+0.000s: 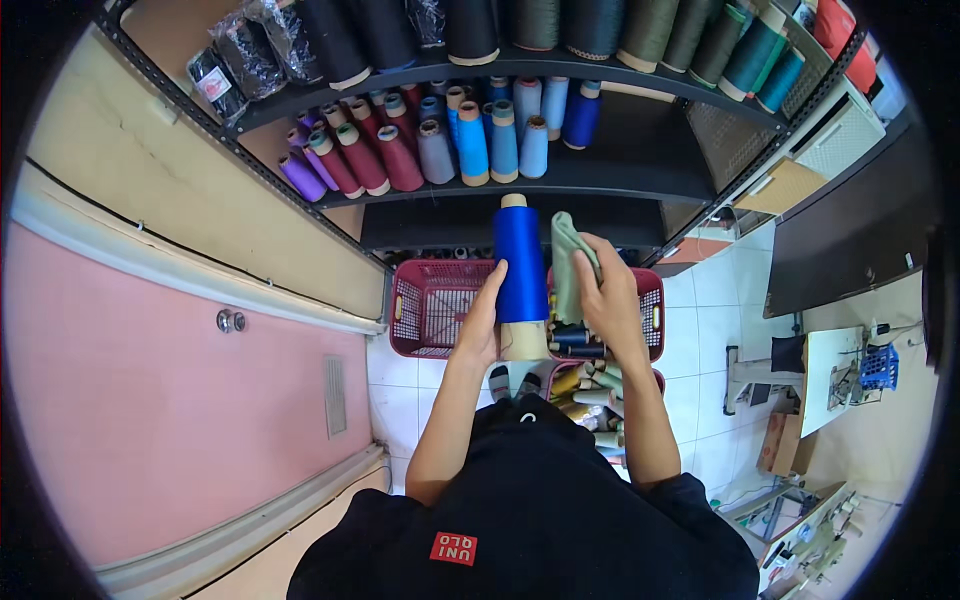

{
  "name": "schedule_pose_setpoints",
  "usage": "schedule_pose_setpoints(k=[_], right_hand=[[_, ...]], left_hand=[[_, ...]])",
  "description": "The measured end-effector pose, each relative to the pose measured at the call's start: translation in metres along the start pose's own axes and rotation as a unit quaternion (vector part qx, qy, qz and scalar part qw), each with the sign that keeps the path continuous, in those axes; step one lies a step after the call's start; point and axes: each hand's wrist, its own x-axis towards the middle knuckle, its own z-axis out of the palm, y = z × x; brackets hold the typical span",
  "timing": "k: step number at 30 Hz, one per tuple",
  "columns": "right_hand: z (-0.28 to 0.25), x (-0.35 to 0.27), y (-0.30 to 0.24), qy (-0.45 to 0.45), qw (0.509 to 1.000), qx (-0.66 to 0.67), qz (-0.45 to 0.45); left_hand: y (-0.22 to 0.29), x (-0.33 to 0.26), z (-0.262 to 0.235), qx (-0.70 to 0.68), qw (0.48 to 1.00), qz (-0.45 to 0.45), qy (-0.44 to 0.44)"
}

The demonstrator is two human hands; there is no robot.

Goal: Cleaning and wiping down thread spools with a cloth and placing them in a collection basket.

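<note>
A large cone of shiny blue thread (522, 265) stands out in front of me, its pale core showing at the top and bottom. My left hand (483, 315) is closed round its left side near the lower end. To the right of the cone, my right hand (610, 300) grips a folded light green cloth (566, 265), which hangs apart from the thread. Ahead, the middle shelf (640, 170) carries rows of thread cones in purple, dark red, grey and blue, with a deep blue cone (582, 115) at the right end of the row.
Below the shelves sit a dark red plastic basket (400, 330) on the left and another basket (655, 310) holding dark cones on the right. Nearer me, a third basket holds yellow and pale cones (595, 397). A pink door (180, 400) lies left; a sewing table (832, 380) right.
</note>
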Motion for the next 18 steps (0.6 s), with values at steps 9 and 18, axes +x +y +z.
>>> schedule_pose_setpoints(k=[9,18], right_hand=[[0.028,0.002,0.016,-0.016,0.999,-0.033,-0.020],[0.046,0.011,-0.024,-0.026,0.994,-0.019,-0.105]], left_hand=[[0.015,0.009,-0.018,0.021,0.999,-0.017,-0.022],[0.023,0.010,-0.009,0.030,0.998,0.046,0.022]])
